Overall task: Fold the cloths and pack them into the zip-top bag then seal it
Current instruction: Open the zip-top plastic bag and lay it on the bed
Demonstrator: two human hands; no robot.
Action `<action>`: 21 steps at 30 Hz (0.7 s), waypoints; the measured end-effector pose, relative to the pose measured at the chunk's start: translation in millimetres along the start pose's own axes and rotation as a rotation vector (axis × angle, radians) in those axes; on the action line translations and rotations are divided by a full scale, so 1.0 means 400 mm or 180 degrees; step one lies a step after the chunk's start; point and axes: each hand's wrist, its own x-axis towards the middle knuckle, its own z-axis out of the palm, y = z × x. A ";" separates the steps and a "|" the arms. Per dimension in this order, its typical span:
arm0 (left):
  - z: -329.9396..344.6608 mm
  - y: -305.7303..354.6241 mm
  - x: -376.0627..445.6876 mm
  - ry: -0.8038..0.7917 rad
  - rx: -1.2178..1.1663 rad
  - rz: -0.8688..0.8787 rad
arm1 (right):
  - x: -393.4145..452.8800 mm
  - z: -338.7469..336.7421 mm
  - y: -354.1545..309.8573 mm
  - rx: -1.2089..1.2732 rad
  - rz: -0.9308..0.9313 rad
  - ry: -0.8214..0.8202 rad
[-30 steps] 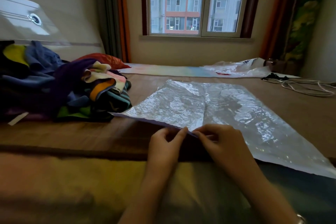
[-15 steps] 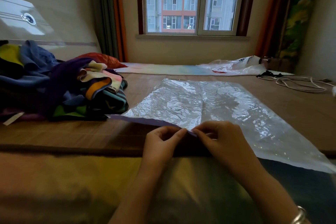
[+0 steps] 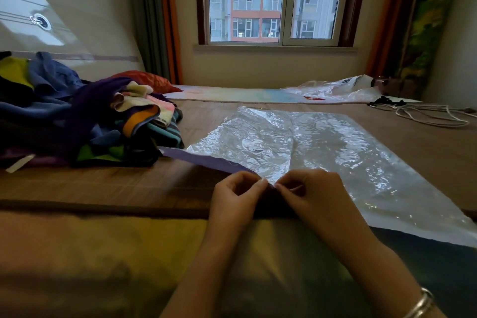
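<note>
— At near edge of bed [image 3: 77, 188], centre: what?
— Left hand [image 3: 236, 201] and right hand [image 3: 313, 197], side by side, fingertips almost touching. Both pinching the purple zip strip [image 3: 206, 160] along the near edge of a zip-top bag [image 3: 309, 147].

— And the bag itself?
— Clear, crinkled, lying flat on the brown bed cover, spread from the near edge toward the far side, right of centre. Near right corner hanging a little past the bed edge. Nothing visible inside.

— Cloths?
— Heaped at the left edge of bed: a loose pile of cloths [image 3: 85, 121], blue, purple, orange, green and cream, unfolded. Just beside the bag's near left corner; touching or not, cannot tell.

— Anything further back?
— Red cushion [image 3: 147, 80] behind the pile. Along the far edge, a pale mat [image 3: 232, 94] with a crumpled plastic sheet [image 3: 335, 89] on its right end. Near the far right corner, a coil of white cord [image 3: 426, 116]. Beyond the bed, window [image 3: 271, 2] with apartment blocks outside, curtains on both sides.

— On the wrists?
— Silver bracelet [image 3: 420, 304] on the right wrist, at the bottom right.
</note>
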 end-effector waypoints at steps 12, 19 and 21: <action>0.003 0.003 -0.002 -0.0096 -0.0047 0.0003 | 0.003 -0.012 -0.006 -0.0044 0.0158 0.0182; 0.019 0.002 0.004 0.0029 -0.0061 -0.0195 | 0.006 -0.001 -0.015 0.0060 0.0161 0.0269; 0.017 0.007 0.004 0.0047 0.0005 -0.0252 | 0.005 0.003 -0.020 0.0095 0.0131 0.0245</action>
